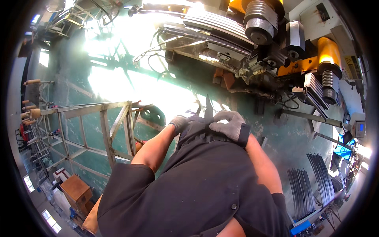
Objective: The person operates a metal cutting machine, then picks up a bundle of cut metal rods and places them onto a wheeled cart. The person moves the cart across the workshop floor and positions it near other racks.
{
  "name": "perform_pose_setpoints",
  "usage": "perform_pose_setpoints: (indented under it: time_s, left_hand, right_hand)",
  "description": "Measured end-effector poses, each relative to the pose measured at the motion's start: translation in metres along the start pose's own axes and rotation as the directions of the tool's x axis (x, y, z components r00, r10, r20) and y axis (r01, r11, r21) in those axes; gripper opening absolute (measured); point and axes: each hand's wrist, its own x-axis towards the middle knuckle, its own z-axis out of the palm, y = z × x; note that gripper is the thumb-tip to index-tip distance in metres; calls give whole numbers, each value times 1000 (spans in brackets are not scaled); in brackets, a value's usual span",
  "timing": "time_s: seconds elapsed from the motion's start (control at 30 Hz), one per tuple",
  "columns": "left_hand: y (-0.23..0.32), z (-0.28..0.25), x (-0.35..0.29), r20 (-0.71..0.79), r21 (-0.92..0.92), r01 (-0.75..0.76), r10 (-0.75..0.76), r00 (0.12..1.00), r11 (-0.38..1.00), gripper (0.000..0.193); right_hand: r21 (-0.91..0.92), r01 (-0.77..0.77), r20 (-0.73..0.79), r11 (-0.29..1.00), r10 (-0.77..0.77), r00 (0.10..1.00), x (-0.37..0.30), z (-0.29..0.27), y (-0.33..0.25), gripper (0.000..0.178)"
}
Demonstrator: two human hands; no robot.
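Though narrow, dark tapering strip (208, 107)

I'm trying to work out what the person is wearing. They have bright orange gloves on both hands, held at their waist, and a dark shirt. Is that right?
Not quite. The head view shows grey gloves, not orange, on the left hand and right hand. Both hands are at the waist, and the shirt is dark.
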Motion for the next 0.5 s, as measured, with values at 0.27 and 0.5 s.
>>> perform_pose_setpoints:
  time_s: [0.27,0.5]
  left_hand:
    - [15,-17,-56,-187,69,-11,24,982,998,20]
    - [4,16,4,129,-773,365,-436,891,518,54]
  right_hand:
    - [-25,55,7,998,-55,998,-4,-4,7,36]
    - [-13,-18,63,1000,18,998,-4,4,-10,40]
